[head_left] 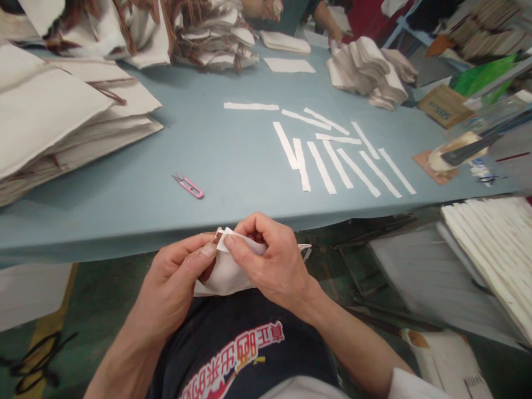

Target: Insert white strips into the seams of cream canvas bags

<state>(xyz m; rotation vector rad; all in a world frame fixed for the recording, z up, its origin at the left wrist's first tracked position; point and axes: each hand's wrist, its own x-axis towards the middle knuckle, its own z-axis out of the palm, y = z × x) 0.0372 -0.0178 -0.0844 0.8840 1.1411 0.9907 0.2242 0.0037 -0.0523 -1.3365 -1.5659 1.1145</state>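
Close to my body, in front of the table edge, both hands grip one white fabric piece [230, 274] with some brown trim at its upper left. My left hand [178, 277] pinches the edge between thumb and fingers. Beside it, my right hand [270, 255] has its thumb pressed on a small white flap at the top of the piece, fingers curled behind. The fingertips of the two hands almost meet. Part of the fabric is hidden behind my right hand. Pink thread snips [189, 185] lie on the table beyond my left hand.
Several white strips [322, 166] are scattered on the blue-covered table [199, 144]. Stacks of white bags [54, 111] rise at left. Folded fabric [366, 69] lies at the back, near a co-worker's hand [334, 34]. A glue container with a brush [455, 152] stands at right.
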